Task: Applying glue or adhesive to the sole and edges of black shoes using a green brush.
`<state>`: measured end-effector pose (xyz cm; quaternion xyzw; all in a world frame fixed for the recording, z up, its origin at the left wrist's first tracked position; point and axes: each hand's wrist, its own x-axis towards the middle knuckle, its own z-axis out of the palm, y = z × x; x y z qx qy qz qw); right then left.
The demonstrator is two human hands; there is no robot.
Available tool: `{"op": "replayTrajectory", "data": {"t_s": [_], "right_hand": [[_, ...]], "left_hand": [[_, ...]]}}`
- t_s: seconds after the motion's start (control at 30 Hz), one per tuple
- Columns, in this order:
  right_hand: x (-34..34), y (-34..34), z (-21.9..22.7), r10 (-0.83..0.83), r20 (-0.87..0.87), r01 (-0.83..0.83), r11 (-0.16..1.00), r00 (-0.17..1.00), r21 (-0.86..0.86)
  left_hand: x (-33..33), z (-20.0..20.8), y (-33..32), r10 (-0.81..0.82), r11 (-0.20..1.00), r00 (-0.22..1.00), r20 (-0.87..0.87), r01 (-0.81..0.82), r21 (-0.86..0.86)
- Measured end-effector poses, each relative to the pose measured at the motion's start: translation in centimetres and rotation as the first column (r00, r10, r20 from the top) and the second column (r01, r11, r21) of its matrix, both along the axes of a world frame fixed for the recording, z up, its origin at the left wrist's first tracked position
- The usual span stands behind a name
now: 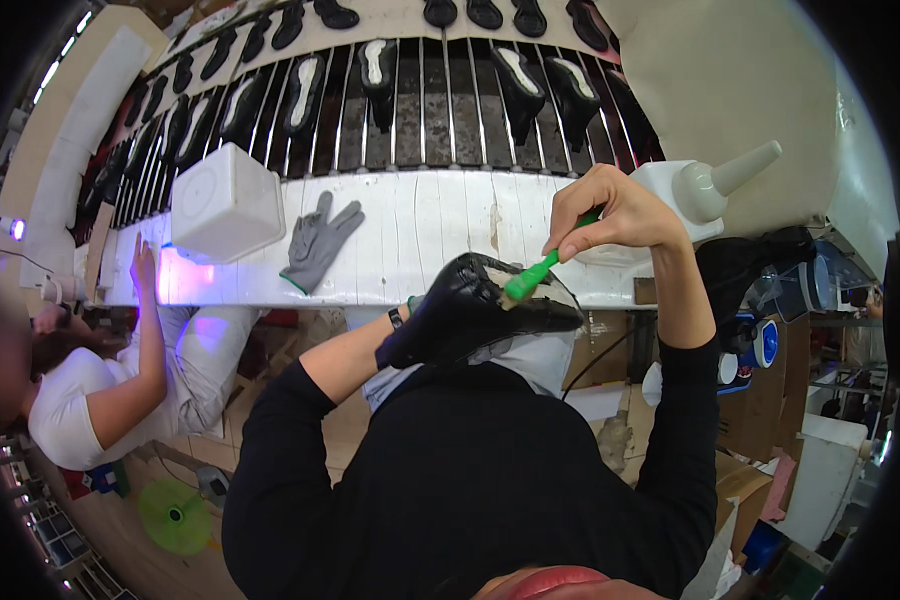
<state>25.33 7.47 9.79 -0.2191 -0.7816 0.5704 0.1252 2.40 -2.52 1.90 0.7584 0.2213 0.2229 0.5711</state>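
A black boot is held up over the table's near edge, its underside turned upward. My left hand supports it from behind; most of that hand and its fingers are hidden by the boot. In my right hand is a brush with a green handle, pinched between thumb and fingers. The bristle end touches the boot's underside, where a pale patch shows. Left of the boot, a grey glove with green trim lies on the white table.
A white square container stands left of the glove. Beside my right hand is a white bottle with a long nozzle. Beyond the table, a rack of metal rods carries several black boots. A person in white sits at left.
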Motion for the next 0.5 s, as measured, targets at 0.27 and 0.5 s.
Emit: {"op": "replayTrajectory", "data": {"t_s": [0.27,0.5], "right_hand": [[-0.6,-2.2,0.9,-0.579,-0.007,0.466,0.649,0.816,0.601],[7.9,-5.7,-6.1,-0.948,0.169,0.388,0.269,0.271,0.881]], "left_hand": [[0.4,-6.6,5.7,0.369,0.816,0.904,0.216,-0.204,-0.541],[-3.6,-8.0,9.9,0.664,0.478,0.719,0.206,-0.197,-0.856]]}}
